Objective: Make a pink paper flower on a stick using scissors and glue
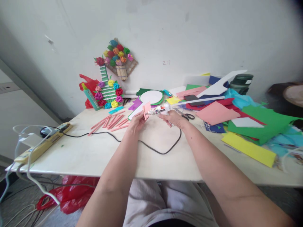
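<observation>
My right hand (174, 118) is wrapped round a white hot glue gun (163, 109) with a long glue stick (203, 100) jutting out of its back to the right. Between the fingers of my left hand (137, 121) is a small piece of pink paper (146, 108), partly curled. The gun's nozzle points left and meets or nearly meets this paper; contact is too small to make out. Left of my hands lie several rolled pink paper sticks (115, 121). Behind them are a white oval card (151, 97) with a green edge and black-handled scissors (189, 116).
A black cord (163, 153) loops across the table to a yellow power strip (44, 143). Coloured paper sheets (253, 121) pile up on the right, near a dark green-lidded container (241, 82). A glue bottle (90, 97) and a paper-flower guitar (109, 90) stand at the back left.
</observation>
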A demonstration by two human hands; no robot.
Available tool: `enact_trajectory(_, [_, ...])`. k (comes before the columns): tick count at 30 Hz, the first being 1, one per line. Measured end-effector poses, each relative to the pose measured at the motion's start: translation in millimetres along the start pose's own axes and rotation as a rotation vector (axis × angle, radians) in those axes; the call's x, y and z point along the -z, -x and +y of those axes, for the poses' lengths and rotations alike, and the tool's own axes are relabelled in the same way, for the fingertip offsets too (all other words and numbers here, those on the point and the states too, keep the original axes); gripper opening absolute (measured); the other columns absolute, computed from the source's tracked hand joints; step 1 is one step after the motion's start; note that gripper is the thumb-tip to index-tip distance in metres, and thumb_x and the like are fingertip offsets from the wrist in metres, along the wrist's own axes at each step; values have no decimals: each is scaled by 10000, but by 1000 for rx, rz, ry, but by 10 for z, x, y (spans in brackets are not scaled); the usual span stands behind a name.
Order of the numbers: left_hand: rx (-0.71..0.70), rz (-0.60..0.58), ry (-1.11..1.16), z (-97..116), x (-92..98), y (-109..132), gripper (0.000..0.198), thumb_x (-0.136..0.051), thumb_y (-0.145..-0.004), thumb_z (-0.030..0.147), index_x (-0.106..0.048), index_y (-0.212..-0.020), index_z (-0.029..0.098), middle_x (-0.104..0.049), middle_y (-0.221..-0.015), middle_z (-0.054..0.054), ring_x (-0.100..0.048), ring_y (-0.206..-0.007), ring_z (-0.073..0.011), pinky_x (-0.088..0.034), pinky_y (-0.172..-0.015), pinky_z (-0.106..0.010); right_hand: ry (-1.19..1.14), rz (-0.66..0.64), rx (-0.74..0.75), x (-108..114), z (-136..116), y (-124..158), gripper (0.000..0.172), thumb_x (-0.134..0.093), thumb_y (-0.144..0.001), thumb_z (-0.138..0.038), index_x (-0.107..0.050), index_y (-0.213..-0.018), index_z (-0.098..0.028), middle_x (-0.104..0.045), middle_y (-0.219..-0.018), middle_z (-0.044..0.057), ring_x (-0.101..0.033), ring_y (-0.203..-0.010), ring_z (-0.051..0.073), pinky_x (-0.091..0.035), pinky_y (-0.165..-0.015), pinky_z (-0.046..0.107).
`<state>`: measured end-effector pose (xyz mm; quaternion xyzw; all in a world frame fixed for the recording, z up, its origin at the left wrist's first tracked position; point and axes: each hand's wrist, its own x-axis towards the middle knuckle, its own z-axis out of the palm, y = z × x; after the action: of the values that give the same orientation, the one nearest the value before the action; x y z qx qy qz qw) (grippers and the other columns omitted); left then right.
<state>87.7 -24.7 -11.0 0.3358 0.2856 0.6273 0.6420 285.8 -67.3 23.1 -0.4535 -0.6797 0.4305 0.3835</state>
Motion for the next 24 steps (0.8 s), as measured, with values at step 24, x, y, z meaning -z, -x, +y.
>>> enact_trajectory(24, [-20, -3, -4, 0, 18, -6, 64, -617, -700, 69, -646, -724, 120, -665, -689, -35, -617, -620, -104, -508, -713, -242, -65, -18, 3, 15, -36, 31, 403, -641, -698, -496, -466, -558, -161, -464, -424, -37, -383, -287, 53, -311, -289, 194])
